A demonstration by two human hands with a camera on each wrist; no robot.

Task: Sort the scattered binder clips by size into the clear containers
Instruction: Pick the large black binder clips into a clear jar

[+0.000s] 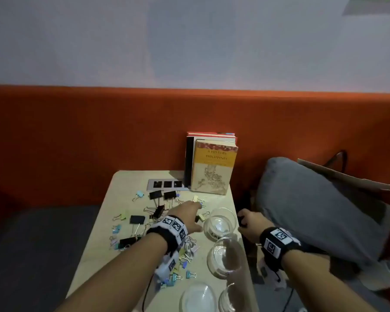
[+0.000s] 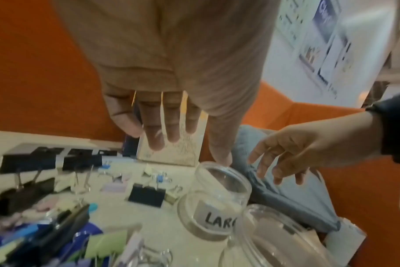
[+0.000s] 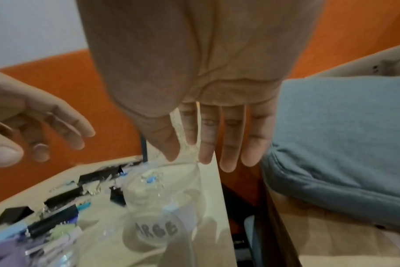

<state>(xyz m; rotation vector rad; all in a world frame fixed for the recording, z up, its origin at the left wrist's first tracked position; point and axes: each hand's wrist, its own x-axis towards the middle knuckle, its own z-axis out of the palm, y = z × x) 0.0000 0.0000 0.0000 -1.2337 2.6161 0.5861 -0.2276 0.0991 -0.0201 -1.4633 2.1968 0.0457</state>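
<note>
On the small table [image 1: 216,200] | binder clips [image 1: 137,219] scattered left of LARGE-labelled clear jar [image 2: 213,202] | left hand [image 1: 187,216] over clips, fingers straight, empty | right hand [image 1: 249,222] beside jar, relaxed, empty | clips likely light, stiff, springy: pinch body, not wire handles.

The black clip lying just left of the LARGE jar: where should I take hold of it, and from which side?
Judging from the left wrist view, pinch the black clip across its folded body, coming from above. It lies flat with its wire handles pointing away toward the books, and the LARGE jar crowds its right side, so a side approach looks blocked. The left hand is nearest, open and empty.
</note>
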